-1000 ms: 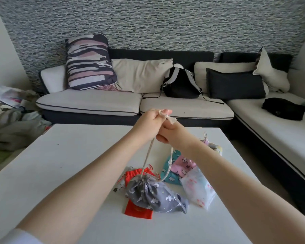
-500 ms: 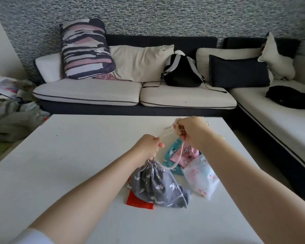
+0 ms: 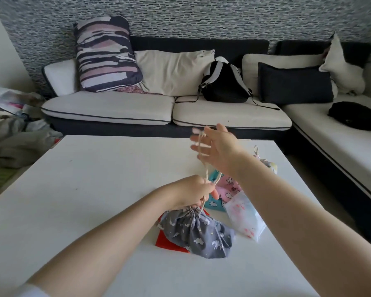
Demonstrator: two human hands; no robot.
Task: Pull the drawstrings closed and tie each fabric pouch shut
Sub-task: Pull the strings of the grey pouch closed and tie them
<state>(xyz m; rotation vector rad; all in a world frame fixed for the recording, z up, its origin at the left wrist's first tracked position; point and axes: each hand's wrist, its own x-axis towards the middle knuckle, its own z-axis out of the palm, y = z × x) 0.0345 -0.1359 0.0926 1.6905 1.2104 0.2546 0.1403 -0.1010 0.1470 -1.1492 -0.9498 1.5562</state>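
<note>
I see the left hand [image 3: 193, 191] curled low over the table, pinching the drawstring [image 3: 206, 174] just above the gathered mouth of the grey pouch [image 3: 198, 232]. Right hand [image 3: 217, 146] is raised above it, fingers spread straight and blurred, cord looped round them; I read it as open, not gripping. The string runs up from the left hand to those fingers. Grey pouch with white unicorn and cloud print lies on the white table [image 3: 94, 179], mouth cinched, resting on a red pouch [image 3: 169, 243]. Just right of it a translucent white pouch [image 3: 244, 219], behind that a pink pouch [image 3: 228, 186] and a teal pouch [image 3: 214, 202], overlapping. Another small pouch [image 3: 266, 162] pokes out behind my right forearm. Beyond the table a sofa [image 3: 116, 108] with a black backpack [image 3: 224, 82] and a striped cushion [image 3: 105, 54]
</note>
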